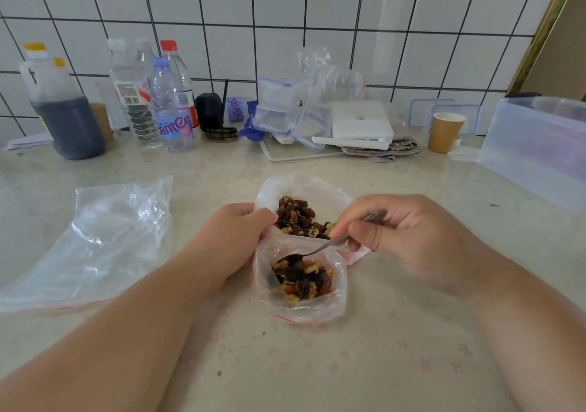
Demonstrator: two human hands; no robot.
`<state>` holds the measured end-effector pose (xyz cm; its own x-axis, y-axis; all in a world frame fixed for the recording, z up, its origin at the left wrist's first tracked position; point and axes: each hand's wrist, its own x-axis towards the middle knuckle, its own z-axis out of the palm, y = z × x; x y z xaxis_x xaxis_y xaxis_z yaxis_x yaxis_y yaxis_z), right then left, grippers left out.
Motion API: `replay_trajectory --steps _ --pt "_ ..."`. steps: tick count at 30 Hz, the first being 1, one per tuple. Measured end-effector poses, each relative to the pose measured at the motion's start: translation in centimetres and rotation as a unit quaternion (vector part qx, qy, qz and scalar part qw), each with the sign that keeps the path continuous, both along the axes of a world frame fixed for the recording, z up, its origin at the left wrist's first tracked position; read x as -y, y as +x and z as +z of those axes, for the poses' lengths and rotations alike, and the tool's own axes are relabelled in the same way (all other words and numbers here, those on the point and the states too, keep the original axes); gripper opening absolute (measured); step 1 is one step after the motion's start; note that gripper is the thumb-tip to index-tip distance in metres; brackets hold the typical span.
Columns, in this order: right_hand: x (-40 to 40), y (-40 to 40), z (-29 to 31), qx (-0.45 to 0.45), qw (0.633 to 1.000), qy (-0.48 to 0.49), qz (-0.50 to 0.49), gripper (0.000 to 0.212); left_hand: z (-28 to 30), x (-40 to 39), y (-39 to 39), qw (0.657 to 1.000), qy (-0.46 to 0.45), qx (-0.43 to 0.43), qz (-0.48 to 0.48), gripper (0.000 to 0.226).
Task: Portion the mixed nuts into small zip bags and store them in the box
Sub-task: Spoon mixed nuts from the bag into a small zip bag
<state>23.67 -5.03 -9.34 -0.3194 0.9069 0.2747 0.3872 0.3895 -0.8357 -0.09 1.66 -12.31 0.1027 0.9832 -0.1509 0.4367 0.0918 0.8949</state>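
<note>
Two bags of mixed nuts (302,277) lie mid-worktop (412,348). The left hand (234,234) pinches the small zip bag (298,285) rim open; the right hand (393,231) grips a spoon (320,248) dipping into it. Beyond it lies the supply bag (301,189). The box (536,148) sits at the worktop's right edge.

Small zip bag (299,288) lies just before the nut bag (301,209); empty bag (92,240) left, box (536,148) right
</note>
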Motion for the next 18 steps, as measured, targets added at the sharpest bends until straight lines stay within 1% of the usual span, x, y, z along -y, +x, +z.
replay_trajectory --steps 2,4,5,7,9,10,11,14,16,18 --pt "0.0 0.0 -0.1 0.011 1.000 0.004 0.015 0.017 0.0 0.0 0.0 1.000 0.003 0.002 0.004 0.045" --pt "-0.1 0.3 0.0 -0.021 1.000 0.016 0.013 0.016 -0.1 0.0 0.0 1.000 0.008 0.003 0.006 0.046" --pt "-0.3 0.5 0.0 -0.051 0.998 0.025 0.003 0.017 -0.1 0.0 0.0 1.000 0.008 0.000 0.006 0.047" --pt "-0.8 1.0 0.2 -0.141 0.989 0.026 -0.032 0.020 -0.1 0.0 0.0 1.000 0.008 0.000 0.006 0.047" --pt "-1.5 1.5 0.0 -0.224 0.970 0.004 -0.095 0.021 -0.1 0.0 0.0 1.000 0.006 0.001 0.006 0.047" --pt "-1.9 1.7 -0.3 -0.236 0.962 -0.001 -0.138 0.021 -0.1 0.0 0.0 1.000 0.006 0.001 0.006 0.046" --pt "-2.2 1.9 -0.6 -0.227 0.956 -0.001 -0.186 0.020 -0.1 0.0 0.0 1.000 0.007 0.003 0.006 0.044" --pt "-2.9 2.1 -1.6 -0.152 0.941 0.012 -0.302 0.018 -0.1 0.0 0.0 1.000 0.010 0.011 0.002 0.042" --pt "-3.1 1.9 -2.1 -0.097 0.939 0.019 -0.329 0.017 -0.1 0.1 0.0 1.000 0.013 0.009 0.000 0.041" --pt "-3.2 1.4 -2.3 -0.031 0.948 0.027 -0.316 0.016 -0.1 0.1 0.0 1.000 0.014 0.002 0.001 0.042"
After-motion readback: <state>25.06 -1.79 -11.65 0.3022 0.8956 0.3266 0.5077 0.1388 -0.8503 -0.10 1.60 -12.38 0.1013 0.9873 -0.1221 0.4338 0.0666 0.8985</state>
